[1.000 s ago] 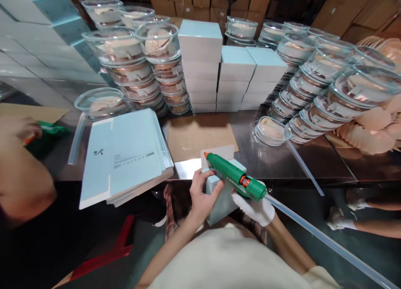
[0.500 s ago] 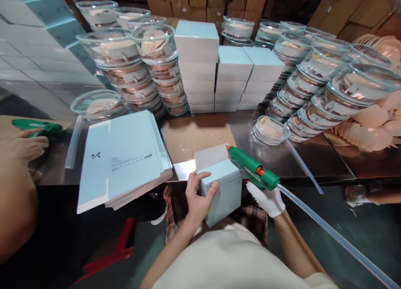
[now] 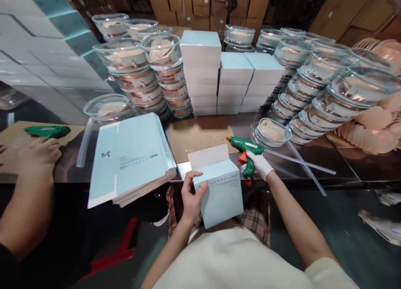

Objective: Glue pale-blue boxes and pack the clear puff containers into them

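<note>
From where I stand, the tabletop (image 3: 341, 159) is crowded. Stacks of clear bowls (image 3: 134, 78) rise on the left, and more bowls (image 3: 316, 92) on the right, with pinkish discs (image 3: 376, 126) heaped beyond those. Between them stand three columns of pale-blue boxes (image 3: 200, 55), one taller than the other two, with brown cartons (image 3: 171, 13) and a fan (image 3: 231, 4) behind.

The box (image 3: 222, 201) being handled is at the near edge, over the person's lap, one white flap (image 3: 208, 156) sticking out toward a brown card (image 3: 200, 132). The bare left hand (image 3: 191, 199) grasps it by a corner. The right hand (image 3: 260, 163), white-gloved, touches a green glue gun (image 3: 246, 147) lying at the card's right; I cannot tell whether it grips. A low dish (image 3: 272, 131) sits just beyond the gun.

I count two such guns: a co-worker's hand (image 3: 44, 153) is beside the second gun (image 3: 46, 131). At least three glue sticks show: one stick (image 3: 84, 143) left of the piled flats (image 3: 131, 155), two on the right, crossing each other.

The top flat bears a black squiggle (image 3: 105, 154), a barcode (image 3: 153, 155) and print too small to read. The box's print is no clearer.
</note>
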### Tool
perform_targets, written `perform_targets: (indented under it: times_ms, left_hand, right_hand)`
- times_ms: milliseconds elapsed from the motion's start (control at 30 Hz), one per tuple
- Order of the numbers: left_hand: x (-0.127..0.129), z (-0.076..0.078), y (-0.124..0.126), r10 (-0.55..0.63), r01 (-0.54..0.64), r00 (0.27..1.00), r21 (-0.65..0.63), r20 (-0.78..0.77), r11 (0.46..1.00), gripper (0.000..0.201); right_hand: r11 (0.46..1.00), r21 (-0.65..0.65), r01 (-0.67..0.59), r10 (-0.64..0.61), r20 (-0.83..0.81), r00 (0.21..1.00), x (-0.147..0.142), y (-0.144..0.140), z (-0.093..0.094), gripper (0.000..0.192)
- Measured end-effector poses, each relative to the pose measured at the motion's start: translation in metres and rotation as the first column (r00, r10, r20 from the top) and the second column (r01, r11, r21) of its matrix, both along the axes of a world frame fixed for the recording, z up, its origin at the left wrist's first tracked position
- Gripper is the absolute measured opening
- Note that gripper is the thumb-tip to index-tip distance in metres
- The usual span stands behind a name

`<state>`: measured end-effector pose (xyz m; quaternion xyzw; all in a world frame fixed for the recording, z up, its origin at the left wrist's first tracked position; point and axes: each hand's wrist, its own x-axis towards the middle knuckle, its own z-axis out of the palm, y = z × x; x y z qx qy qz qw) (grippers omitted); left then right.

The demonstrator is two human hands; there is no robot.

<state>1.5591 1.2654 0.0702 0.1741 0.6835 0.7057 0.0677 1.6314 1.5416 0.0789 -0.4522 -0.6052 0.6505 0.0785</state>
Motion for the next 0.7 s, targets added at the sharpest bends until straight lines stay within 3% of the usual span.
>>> perform_targets:
  times_ms: [133, 200, 233, 333, 400, 467, 533, 600, 700]
  left_hand:
    - [-0.005, 0.0, 0.001, -0.033, 0.033, 0.999, 0.02, -0.002, 0.999, 0.051]
    - [-0.005, -0.001, 0.006, -0.074, 0.075, 0.997, 0.046, -0.01, 0.996, 0.049]
    - [-0.005, -0.003, 0.008, -0.103, 0.103, 0.995, 0.059, -0.016, 0.993, 0.049]
    - [-0.001, -0.007, 0.015, -0.145, 0.148, 0.989, 0.081, -0.036, 0.986, 0.05]
    - [0.001, -0.01, 0.019, -0.132, 0.132, 0.991, 0.119, -0.015, 0.984, 0.051]
    - [0.0, -0.012, 0.022, -0.115, 0.103, 0.992, 0.201, 0.05, 0.974, 0.058]
    - [-0.004, -0.015, 0.025, -0.129, 0.094, 0.987, 0.295, 0.1, 0.951, 0.071]
    - [-0.01, -0.016, 0.026, -0.156, 0.118, 0.984, 0.355, 0.082, 0.928, 0.078]
    - [-0.017, -0.017, 0.024, -0.187, 0.185, 0.982, 0.349, -0.03, 0.919, 0.064]
  right_hand:
    - [0.971, 0.237, -0.002, -0.043, 0.184, 0.982, 0.02, 0.007, 0.017, 0.033]
    - [0.933, 0.359, -0.029, -0.016, 0.122, 0.992, 0.024, -0.005, 0.027, 0.031]
    - [0.922, 0.381, -0.072, 0.054, 0.057, 0.997, 0.023, -0.014, 0.031, 0.036]
    - [0.936, 0.229, -0.268, 0.312, -0.183, 0.932, 0.016, -0.035, 0.033, 0.058]
    - [0.945, 0.098, -0.312, 0.327, -0.296, 0.897, 0.015, -0.04, 0.027, 0.064]
    - [0.941, 0.123, -0.316, 0.338, -0.382, 0.86, 0.02, -0.037, 0.021, 0.069]
    - [0.873, 0.237, -0.425, 0.487, -0.453, 0.747, 0.029, -0.032, 0.019, 0.082]
    - [0.745, 0.393, -0.539, 0.667, -0.437, 0.604, 0.036, -0.029, 0.023, 0.084]
    - [0.514, 0.633, -0.579, 0.836, -0.216, 0.505, 0.038, -0.03, 0.035, 0.059]
